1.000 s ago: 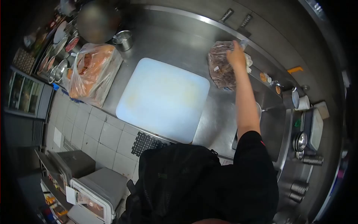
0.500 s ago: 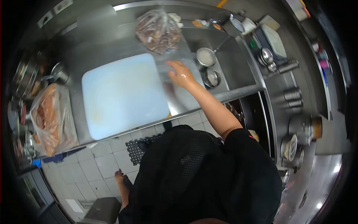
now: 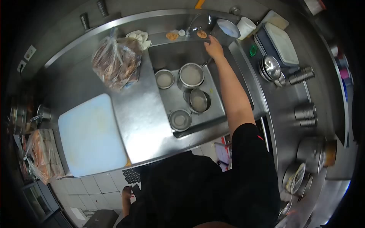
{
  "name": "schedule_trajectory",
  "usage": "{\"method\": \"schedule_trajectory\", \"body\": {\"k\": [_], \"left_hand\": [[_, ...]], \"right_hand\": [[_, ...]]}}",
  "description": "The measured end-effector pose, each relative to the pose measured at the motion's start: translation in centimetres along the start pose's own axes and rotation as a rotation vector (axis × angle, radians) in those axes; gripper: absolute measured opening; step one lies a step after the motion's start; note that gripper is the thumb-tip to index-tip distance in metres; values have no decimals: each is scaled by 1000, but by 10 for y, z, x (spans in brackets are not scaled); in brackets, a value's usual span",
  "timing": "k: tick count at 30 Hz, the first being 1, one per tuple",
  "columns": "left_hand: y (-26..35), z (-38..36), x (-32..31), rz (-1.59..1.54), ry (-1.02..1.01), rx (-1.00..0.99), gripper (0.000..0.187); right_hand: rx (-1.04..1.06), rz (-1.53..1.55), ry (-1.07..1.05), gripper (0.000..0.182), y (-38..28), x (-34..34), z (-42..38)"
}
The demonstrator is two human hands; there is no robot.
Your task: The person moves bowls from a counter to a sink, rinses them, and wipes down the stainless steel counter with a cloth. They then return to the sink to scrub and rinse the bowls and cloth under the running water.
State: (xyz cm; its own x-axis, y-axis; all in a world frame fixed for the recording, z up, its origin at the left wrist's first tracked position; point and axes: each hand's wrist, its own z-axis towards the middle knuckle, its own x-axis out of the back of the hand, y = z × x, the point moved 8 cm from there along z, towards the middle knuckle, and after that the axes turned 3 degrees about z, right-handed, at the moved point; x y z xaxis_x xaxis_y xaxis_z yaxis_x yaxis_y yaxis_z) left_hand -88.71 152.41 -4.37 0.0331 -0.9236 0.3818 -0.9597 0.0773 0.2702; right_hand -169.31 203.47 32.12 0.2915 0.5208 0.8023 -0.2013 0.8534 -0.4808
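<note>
My right hand is stretched over the back of the metal sink, beside a metal pot and near the faucet. Its thumb and a finger are apart, with nothing visible between them. Down at my side, over the floor, is my left hand; it is small and its grip is unclear. Several round metal containers with cloudy liquid, one of them a handled pot, sit in the sink. A white cutting board lies on the steel counter.
A plastic bag of brownish food and a white cloth lie behind the board. Another bag is at the left. Metal bowls and a white tray stand right of the sink. The counter's front edge runs before my body.
The view has shifted right, so the board and bags appear further left. My right hand has moved from beside the board to the back of the sink.
</note>
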Motion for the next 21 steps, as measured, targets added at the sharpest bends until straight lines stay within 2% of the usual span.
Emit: {"method": "schedule_trajectory", "body": {"k": [1,2,3,4,5,6,7,8,11,13,14,16,17,19,20,21], "left_hand": [[6,-2,-11,-10,12,4,28],[42,0,-25,361,116,-699,27],[54,-29,-59,740,217,-1394,27],[54,-8,-55,447,212,-1098,29],[47,-38,-59,441,217,-1075,29],[55,-35,-54,98,130,-640,31],[103,-83,-61,-231,45,-192,32],[144,-122,-64,-225,11,-147,34],[213,-188,-60,-249,-81,-86,36],[249,-214,-62,-333,-313,-163,39],[275,-232,-52,-335,-317,-162,39],[353,-270,-46,-303,-429,-384,36],[372,-271,-45,-309,-437,-388,36],[422,-270,-39,-271,-404,-591,29],[446,-263,-39,-208,-350,-646,26],[474,-256,-40,-140,-293,-700,24]], "right_hand": [[9,13,-4,55,6,-7,21],[38,-17,-22,54,13,-20,42],[69,-48,-44,53,18,-32,62],[80,-39,-58,53,21,-39,80],[111,-87,-101,52,21,-49,94],[141,-135,-149,51,21,-60,102],[141,-128,-181,51,22,-71,105],[171,-161,-165,49,20,-75,104],[193,-175,-108,45,22,-81,82],[184,-171,9,41,30,-77,58],[186,-175,7,41,28,-78,47],[115,-236,-7,34,27,-79,34],[121,-246,-5,34,26,-81,34],[-68,-10,-168,30,38,-99,46],[-61,-15,-171,30,31,-95,50],[-268,304,-274,27,34,-97,52]]}}
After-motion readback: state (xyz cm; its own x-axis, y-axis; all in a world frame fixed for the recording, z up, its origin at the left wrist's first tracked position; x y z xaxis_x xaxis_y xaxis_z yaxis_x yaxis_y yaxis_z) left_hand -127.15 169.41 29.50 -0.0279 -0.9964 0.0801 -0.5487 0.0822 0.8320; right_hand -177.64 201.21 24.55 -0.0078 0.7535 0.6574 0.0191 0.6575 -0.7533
